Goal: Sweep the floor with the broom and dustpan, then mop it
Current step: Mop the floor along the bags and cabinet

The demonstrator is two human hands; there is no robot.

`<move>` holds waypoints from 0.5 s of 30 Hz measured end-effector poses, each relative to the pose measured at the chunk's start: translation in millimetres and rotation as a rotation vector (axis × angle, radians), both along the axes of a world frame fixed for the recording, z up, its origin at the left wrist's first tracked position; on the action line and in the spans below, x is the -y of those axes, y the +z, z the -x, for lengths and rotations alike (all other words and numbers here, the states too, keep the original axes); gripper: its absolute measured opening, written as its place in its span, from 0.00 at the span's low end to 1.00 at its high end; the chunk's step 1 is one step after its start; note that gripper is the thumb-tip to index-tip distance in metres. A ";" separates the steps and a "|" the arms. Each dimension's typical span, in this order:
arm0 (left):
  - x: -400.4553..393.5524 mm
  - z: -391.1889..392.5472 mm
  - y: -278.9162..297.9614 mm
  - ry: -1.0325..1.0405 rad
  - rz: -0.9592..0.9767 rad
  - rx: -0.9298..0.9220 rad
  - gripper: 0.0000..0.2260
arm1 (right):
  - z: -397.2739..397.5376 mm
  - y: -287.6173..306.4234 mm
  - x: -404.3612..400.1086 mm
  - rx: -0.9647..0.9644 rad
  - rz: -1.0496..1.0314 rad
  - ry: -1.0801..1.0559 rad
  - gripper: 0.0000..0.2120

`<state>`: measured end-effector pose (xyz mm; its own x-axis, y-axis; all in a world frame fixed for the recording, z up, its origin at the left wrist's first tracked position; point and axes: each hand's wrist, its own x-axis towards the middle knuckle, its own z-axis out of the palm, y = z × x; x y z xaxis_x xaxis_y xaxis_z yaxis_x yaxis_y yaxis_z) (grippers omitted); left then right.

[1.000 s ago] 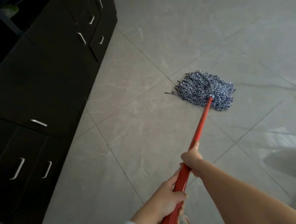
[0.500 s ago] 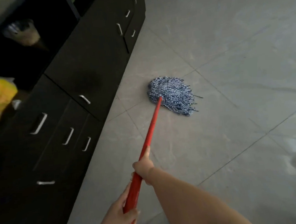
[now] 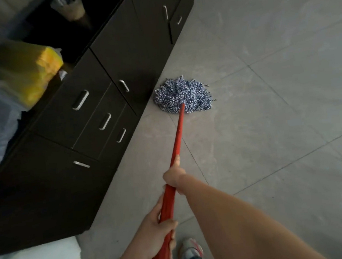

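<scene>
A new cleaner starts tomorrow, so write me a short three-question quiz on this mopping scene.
1. True or false: the mop head lies far out on the tiled floor, well away from the dark cabinet.
2. The left hand and right hand both grip the red handle. Which of the hands is nearer the mop head? A) left B) right C) level
3. What colour is the bag on top of the cabinet?
Key: 1 false, it lies at the cabinet's base; 2 B; 3 yellow.
</scene>
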<state>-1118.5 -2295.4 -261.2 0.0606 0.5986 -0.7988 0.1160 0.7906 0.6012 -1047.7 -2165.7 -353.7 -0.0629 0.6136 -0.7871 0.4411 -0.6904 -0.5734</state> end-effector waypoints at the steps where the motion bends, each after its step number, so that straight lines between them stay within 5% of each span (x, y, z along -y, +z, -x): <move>1: 8.6 -15.2 -1.2 -0.013 -0.008 0.017 0.36 | -15.4 1.1 8.7 -0.001 0.000 0.042 0.42; 10: 128.5 -181.4 -17.5 -0.280 -0.053 0.105 0.38 | -231.0 4.0 154.4 0.178 0.120 -0.116 0.39; 15: 167.8 -234.9 -16.3 -0.444 -0.012 0.143 0.38 | -292.9 12.7 210.1 0.507 0.211 0.097 0.27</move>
